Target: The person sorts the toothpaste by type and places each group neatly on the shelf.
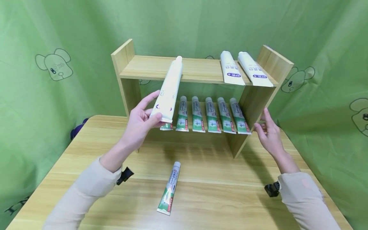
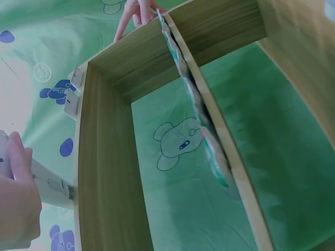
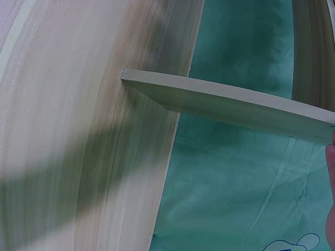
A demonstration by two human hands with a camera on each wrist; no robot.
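Observation:
My left hand (image 1: pixel 141 118) holds a white toothpaste tube (image 1: pixel 169 89) by its flat end, thumb on top and fingers beneath. The tube is raised in front of the upper board of a wooden shelf (image 1: pixel 152 67), its cap pointing away. In the left wrist view, the left hand (image 2: pixel 18 198) and tube (image 2: pixel 49 183) appear at the left. My right hand (image 1: pixel 270 134) touches the shelf's right side panel (image 1: pixel 256 99), index finger extended along its outside and thumb near the front edge. Only part of that hand (image 3: pixel 331 188) shows in the right wrist view.
Two white tubes (image 1: pixel 231 68) lie on the upper board's right side. Several green-and-silver toothpaste tubes (image 1: pixel 196 115) stand in a row on the lower board, one partly hidden by the left hand's tube. Another green-and-silver tube (image 1: pixel 169 188) lies on the table (image 1: pixel 218 191) in front.

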